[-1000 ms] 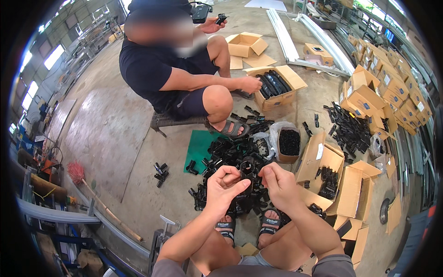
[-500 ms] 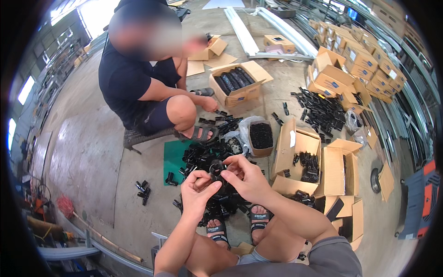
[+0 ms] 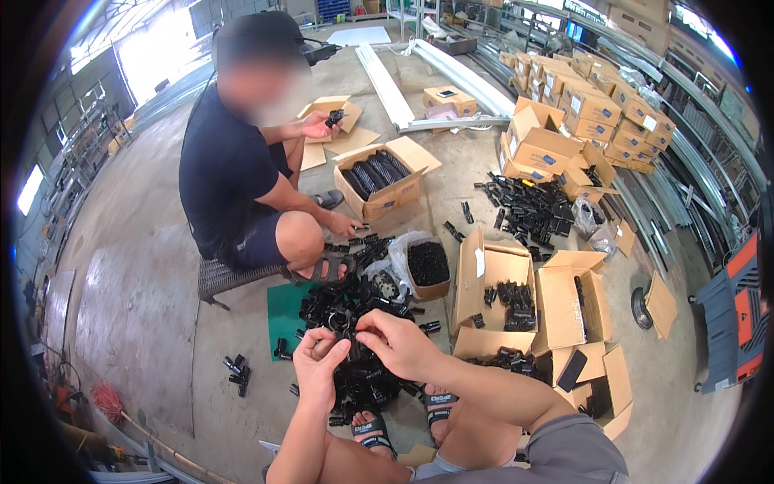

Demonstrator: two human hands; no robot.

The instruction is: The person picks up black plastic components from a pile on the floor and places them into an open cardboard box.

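Observation:
My left hand point(image 3: 318, 359) and my right hand point(image 3: 397, 343) are close together over the floor, fingers pinched. Between their fingertips they hold a black ring-shaped fitting point(image 3: 338, 320); its details blur into the dark heap behind. Below and beyond lies a heap of black fittings point(image 3: 363, 379), partly on a green mat point(image 3: 284, 310). A co-worker point(image 3: 234, 161) sits on a low woven stool point(image 3: 234, 279) at the far left, with a small black part point(image 3: 334, 118) in one raised hand and the other hand lowered by the loose parts.
An open carton point(image 3: 391, 202) holds rows of black parts. Nearer stand a bag-lined box point(image 3: 427, 270) of small black pieces and open cartons point(image 3: 493, 282). A phone point(image 3: 572, 367) lies on cardboard. Stacked cartons point(image 3: 592, 105), metal profiles and an orange-grey case point(image 3: 730, 323) line the right.
The view has shifted, so the scene sits lower and further left. My hands still hold the ring-shaped fitting. The co-worker's raised hand with the black part now shows more plainly.

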